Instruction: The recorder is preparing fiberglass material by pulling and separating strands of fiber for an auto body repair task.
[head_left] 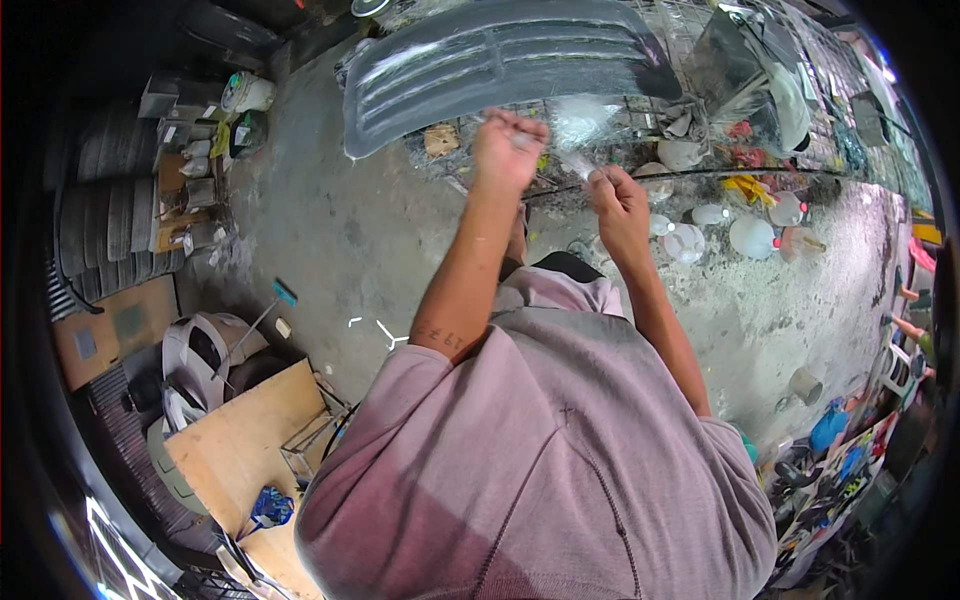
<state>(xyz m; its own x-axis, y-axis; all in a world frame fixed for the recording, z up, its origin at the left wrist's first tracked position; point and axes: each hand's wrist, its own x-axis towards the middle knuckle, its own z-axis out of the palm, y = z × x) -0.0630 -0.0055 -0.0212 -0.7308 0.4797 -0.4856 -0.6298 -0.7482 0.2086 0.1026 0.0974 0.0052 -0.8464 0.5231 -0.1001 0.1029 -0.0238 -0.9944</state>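
Observation:
My left hand (510,155) is raised just in front of a large dark grey slatted panel (500,65). Its fingers look curled but are smeared by motion, so whether they hold anything is unclear. To its right, my right hand (620,197) is closed, thumb against the fingers, on a pale wispy strip (576,166). The strip's exact kind does not show. Beyond it lies a whitish, blurry patch of material (585,120) by the panel's near edge. White dusty streaks mark the panel's ridges.
A wire-grid rack (830,60) extends to the right of the panel. Several plastic jugs (752,238) stand on the floor below it, near a yellow cloth (748,188). At left are stacked dark panels (110,225), a white bucket (248,93) and a plywood board (245,440).

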